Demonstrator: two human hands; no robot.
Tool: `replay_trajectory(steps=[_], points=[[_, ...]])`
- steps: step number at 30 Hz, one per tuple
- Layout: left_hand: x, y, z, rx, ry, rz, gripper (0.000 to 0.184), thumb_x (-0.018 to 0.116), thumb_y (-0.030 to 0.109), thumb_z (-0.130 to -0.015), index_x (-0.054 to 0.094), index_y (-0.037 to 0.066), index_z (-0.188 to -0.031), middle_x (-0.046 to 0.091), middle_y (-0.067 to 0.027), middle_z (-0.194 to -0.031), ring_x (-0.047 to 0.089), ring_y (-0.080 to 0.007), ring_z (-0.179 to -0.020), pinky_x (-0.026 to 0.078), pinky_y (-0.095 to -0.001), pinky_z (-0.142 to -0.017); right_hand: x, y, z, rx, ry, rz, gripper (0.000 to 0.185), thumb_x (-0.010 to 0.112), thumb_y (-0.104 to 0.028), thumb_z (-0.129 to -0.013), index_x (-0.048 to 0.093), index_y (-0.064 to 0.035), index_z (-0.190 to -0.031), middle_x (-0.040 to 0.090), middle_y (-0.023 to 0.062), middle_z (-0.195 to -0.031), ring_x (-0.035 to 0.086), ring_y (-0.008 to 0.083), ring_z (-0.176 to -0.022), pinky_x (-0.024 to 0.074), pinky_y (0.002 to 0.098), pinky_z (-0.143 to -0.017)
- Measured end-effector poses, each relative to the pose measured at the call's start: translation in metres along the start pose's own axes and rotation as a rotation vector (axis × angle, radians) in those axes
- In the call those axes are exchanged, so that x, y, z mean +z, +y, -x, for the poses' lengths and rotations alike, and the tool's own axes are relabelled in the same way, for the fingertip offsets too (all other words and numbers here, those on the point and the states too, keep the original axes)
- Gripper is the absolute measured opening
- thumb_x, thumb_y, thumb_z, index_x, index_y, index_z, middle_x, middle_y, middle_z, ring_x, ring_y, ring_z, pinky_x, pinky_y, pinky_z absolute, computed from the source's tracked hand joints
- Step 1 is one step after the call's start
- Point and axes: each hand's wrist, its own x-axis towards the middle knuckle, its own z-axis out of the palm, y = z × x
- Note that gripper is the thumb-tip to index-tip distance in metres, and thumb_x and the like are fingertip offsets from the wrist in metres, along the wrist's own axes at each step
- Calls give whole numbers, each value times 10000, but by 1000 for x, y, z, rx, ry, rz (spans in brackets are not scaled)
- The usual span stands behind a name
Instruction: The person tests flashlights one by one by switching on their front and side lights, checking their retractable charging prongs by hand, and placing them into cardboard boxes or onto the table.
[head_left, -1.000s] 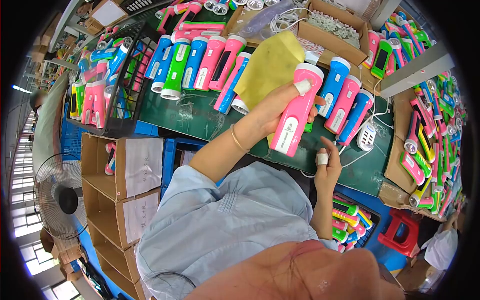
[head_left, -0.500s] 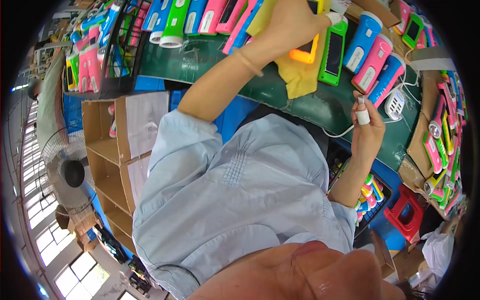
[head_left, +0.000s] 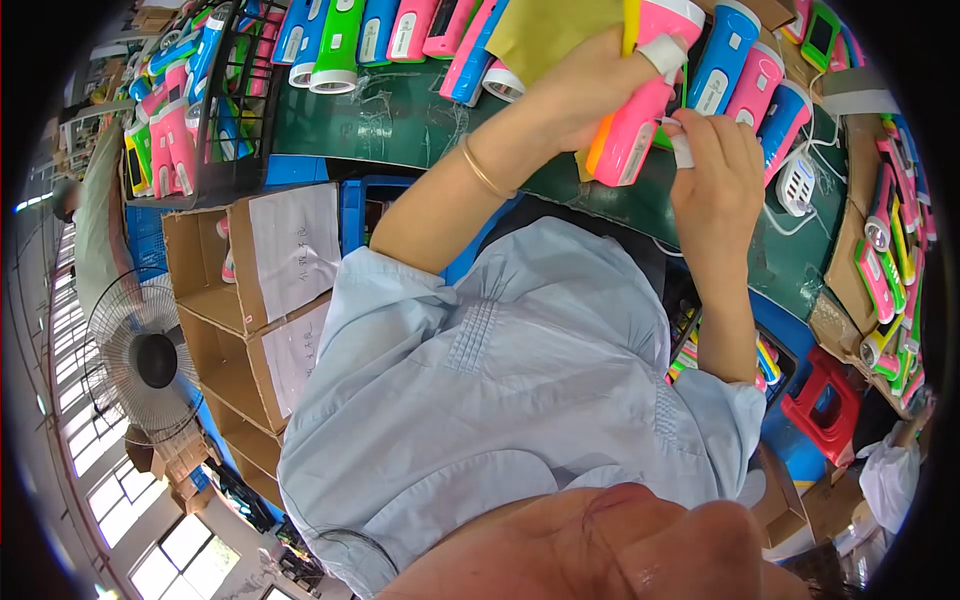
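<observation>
My left hand [head_left: 590,82], with a bracelet on its wrist and tape on the thumb, is wrapped round a pink flashlight [head_left: 635,135] with a white head. An orange-yellow edge [head_left: 598,150] shows along the flashlight's left side. My right hand [head_left: 712,160] is closed in a pinch at its right side, with tape on a finger; the small thing between the fingertips is too small to name. A yellow cloth [head_left: 545,38] lies behind my left hand. Blue [head_left: 725,62] and pink flashlights [head_left: 757,85] lie to the right.
More flashlights [head_left: 338,50] line the green table [head_left: 400,125]. A black basket [head_left: 205,150] of flashlights is at the left, above cardboard shelves [head_left: 215,290]. A white charger hub [head_left: 797,185] with cables, piled flashlights [head_left: 880,270] and a red stool [head_left: 825,405] are at the right.
Half a second ago a yellow solar-panel side was under my left hand; now a pink flashlight side faces up. My right hand has moved up and left, against the flashlight.
</observation>
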Motion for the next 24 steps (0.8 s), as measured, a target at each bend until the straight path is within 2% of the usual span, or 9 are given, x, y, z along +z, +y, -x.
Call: replay_trajectory(steps=[2,5,7,9,11,14,17,21,24], points=[[2,-3,3,51,112,-194,473,609,429,-829,517,10,-1029,583,-71,-796,598,-175,-713,515,-309,-612,-2,5,-2,-69,-134,-187,157,629,4,-683,608,-7,-838,579,100,-789,550,277,-738,445,336,-629],[3,-3,20,44,-46,272,487,633,445,-809,522,22,-1021,572,-72,-803,579,-160,-653,491,-310,-550,-29,10,-1,-126,-387,-783,178,636,-19,-666,604,-28,-841,570,98,-782,550,277,-734,452,351,-646],[-7,-7,19,153,-243,334,569,598,531,-796,511,32,-1056,551,-78,-849,539,-177,-745,455,-322,-646,-31,-10,8,22,-295,-784,151,666,-38,-669,605,-18,-805,555,80,-758,535,256,-684,434,349,-602],[-12,-12,14,151,-419,619,524,637,470,-793,523,15,-1026,552,-113,-888,547,-217,-862,450,-363,-784,-16,-17,21,-202,-179,-594,143,681,-45,-672,603,-16,-788,527,53,-733,510,214,-645,399,327,-558],[-2,-20,25,139,-255,682,525,611,473,-788,514,33,-1056,548,-82,-880,539,-173,-805,458,-309,-691,-10,-20,31,-387,-96,-473,147,689,-55,-669,605,-17,-783,497,32,-712,483,175,-618,362,302,-522],[-1,-32,31,37,-164,820,778,410,728,-755,455,65,-1159,487,-30,-834,437,-170,-759,400,-278,-672,-8,-16,40,-595,-16,-395,167,688,-88,-655,619,-39,-798,450,8,-693,440,111,-599,309,256,-488],[-1,-42,31,-69,-219,1042,750,404,712,-773,457,72,-1160,465,-13,-805,423,-161,-739,397,-289,-661,-20,-22,35,-507,-51,-392,207,707,-137,-680,605,-38,-831,455,19,-688,459,126,-591,337,258,-481],[3,-40,24,158,-212,1002,763,387,724,-769,458,69,-1154,430,9,-771,392,-155,-724,388,-291,-635,-1,-44,35,98,144,-277,283,715,-208,-706,567,-38,-878,477,50,-705,489,177,-589,394,280,-492],[2,-32,24,287,-116,459,776,373,716,-781,425,51,-1176,519,-39,-830,508,-186,-780,446,-318,-712,14,-46,36,394,117,-308,320,714,-241,-718,543,-26,-881,481,88,-729,510,216,-620,434,295,-543]])
